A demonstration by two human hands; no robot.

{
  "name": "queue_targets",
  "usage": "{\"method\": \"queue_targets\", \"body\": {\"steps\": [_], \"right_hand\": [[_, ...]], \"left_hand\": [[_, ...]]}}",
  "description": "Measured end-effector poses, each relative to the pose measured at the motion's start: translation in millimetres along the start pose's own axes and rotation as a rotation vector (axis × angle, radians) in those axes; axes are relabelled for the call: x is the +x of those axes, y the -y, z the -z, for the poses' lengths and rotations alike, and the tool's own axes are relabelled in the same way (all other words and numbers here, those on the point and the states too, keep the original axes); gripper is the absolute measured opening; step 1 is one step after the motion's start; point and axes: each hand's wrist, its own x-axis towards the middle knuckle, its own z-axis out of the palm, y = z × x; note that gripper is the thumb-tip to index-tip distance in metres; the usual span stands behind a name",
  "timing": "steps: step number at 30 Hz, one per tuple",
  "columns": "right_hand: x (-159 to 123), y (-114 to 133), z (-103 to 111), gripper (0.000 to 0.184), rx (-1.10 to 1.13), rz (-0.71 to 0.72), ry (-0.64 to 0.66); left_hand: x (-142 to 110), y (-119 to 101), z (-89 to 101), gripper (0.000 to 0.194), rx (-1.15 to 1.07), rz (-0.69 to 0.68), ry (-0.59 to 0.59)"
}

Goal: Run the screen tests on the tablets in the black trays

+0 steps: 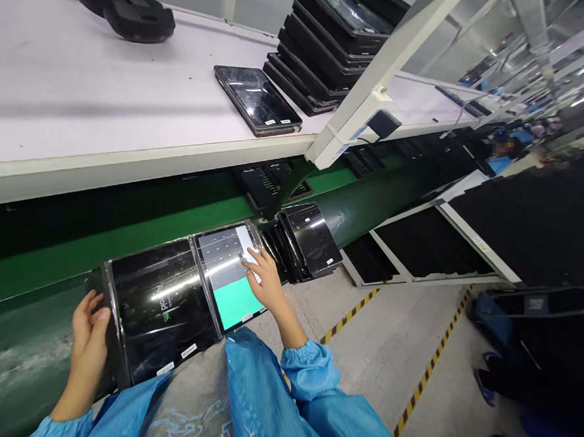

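My right hand [266,279] is over a lit tablet [235,304], which shows a grey keypad-like screen with a green lower block. Its fingers are spread, with fingertips at the screen's right part. Left of that, a tablet with a dark screen and Android logo [164,312] lies in what looks like clear film. My left hand [88,340] has its fingers curled at the left edge of another dark tablet [112,348], partly hidden beside the Android one. Right of the lit tablet, several dark tablets [316,240] lean together in a row.
A white shelf [93,125] runs above the green conveyor belt [183,215]. On it are a single tablet [259,98], a tall stack of tablets [316,59] and a black object [138,17]. A white post [359,109] rises at the shelf edge. White-framed dark panels [427,243] stand at right.
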Motion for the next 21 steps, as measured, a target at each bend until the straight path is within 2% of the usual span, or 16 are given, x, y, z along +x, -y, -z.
{"method": "queue_targets", "body": {"steps": [5, 8, 13, 15, 17, 19, 21], "right_hand": [[8, 1, -2, 0.031, -0.1, -0.009, -0.006], [-5, -1, -3, 0.033, -0.125, -0.018, -0.02], [-31, -2, -1, 0.038, -0.157, -0.031, 0.078], [-40, -3, 2, 0.037, -0.123, -0.068, 0.012], [-52, -3, 3, 0.04, -0.083, -0.153, -0.115], [-68, 0, 1, 0.051, -0.067, -0.257, -0.193], [-84, 7, -6, 0.069, -0.076, -0.329, -0.19]], "left_hand": [[-2, 4, 2.5, 0.067, -0.09, 0.06, -0.011], [-3, 5, 2.0, 0.064, -0.136, 0.099, -0.023], [-3, 6, -3.1, 0.058, -0.154, 0.059, -0.078], [-2, 5, -4.8, 0.059, -0.18, 0.067, -0.089], [-2, 2, -5.7, 0.06, -0.217, 0.108, -0.089], [-3, 0, -6.0, 0.06, -0.244, 0.148, -0.094], [-3, 1, -5.7, 0.059, -0.225, 0.136, -0.097]]}}
